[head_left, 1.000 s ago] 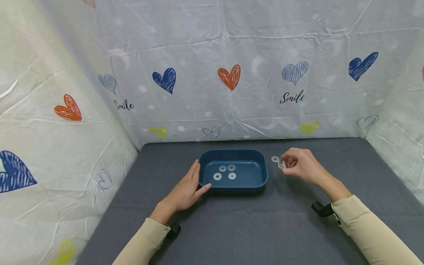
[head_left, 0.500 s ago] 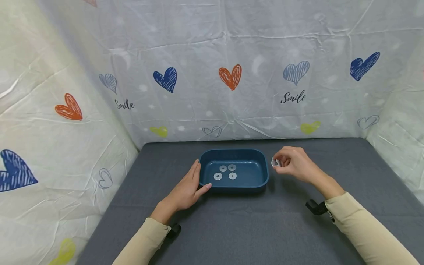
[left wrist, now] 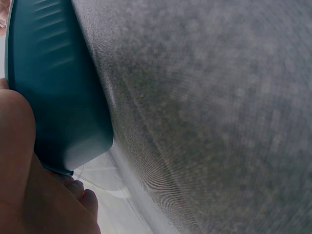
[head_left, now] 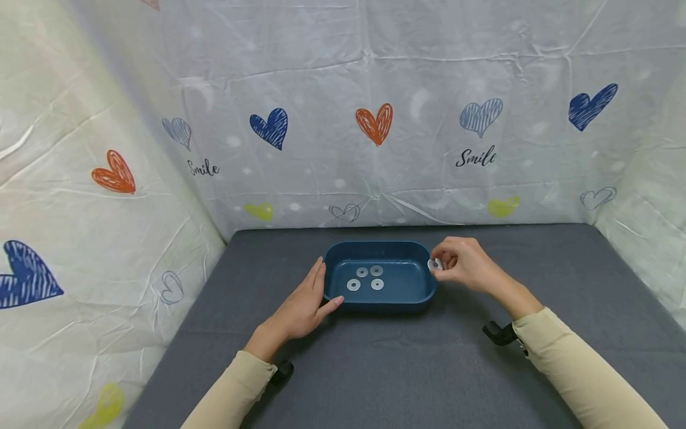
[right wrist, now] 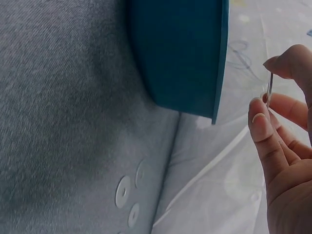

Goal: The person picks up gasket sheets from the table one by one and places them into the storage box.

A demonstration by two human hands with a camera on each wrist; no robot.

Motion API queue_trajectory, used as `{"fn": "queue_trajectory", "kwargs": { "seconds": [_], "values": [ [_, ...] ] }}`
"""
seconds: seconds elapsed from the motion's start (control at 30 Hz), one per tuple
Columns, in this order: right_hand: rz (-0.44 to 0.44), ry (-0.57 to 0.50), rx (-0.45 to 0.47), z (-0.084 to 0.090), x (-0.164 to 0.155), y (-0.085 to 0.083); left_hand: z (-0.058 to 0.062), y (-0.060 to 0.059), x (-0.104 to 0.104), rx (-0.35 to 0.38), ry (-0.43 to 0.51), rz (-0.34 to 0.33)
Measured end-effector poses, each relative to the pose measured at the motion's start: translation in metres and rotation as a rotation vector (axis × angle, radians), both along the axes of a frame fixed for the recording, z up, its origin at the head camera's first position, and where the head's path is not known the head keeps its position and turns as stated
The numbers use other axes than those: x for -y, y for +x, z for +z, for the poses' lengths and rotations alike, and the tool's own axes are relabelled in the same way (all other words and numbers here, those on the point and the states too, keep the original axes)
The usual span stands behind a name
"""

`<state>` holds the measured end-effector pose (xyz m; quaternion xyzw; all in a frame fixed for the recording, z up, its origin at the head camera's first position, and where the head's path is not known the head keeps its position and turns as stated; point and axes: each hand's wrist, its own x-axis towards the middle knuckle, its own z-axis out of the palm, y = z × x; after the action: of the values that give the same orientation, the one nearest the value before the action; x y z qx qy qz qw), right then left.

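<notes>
A dark blue rectangular tray [head_left: 396, 305] stands on the grey cloth, with several flat metal washers [head_left: 377, 284] lying on its floor toward the left. My left hand [head_left: 298, 308] rests against the tray's left end, fingers fairly straight along the side and thumb at the front rim. In the left wrist view, that thumb [left wrist: 14, 131] overlaps the tray's wall [left wrist: 58, 107]. Between thumb and fingertips my right hand [head_left: 467, 267] pinches a washer [head_left: 433, 264] at the tray's right rim. The right wrist view shows this washer [right wrist: 270, 87] edge-on, raised above rim level.
More loose washers [right wrist: 123, 191] lie on the cloth beside the tray in the right wrist view; my right hand hides them in the head view. A white curtain [head_left: 321, 71] printed with hearts hangs behind the table [head_left: 407, 369] and at both sides.
My right hand has moved left from the cloth to the tray's right rim, carrying the pinched washer. My left hand has stayed at the tray's left end.
</notes>
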<state>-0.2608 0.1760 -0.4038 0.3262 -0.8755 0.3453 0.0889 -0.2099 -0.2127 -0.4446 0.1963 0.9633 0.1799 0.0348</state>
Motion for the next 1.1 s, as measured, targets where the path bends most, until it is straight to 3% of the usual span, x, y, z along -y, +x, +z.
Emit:
{"fn": "queue_trajectory", "kwargs": {
  "seconds": [1.1],
  "values": [
    [0.08, 0.026, -0.008, -0.013, 0.061, -0.02, -0.002, 0.0, 0.001, -0.005, 0.008, 0.001]
  ]
}}
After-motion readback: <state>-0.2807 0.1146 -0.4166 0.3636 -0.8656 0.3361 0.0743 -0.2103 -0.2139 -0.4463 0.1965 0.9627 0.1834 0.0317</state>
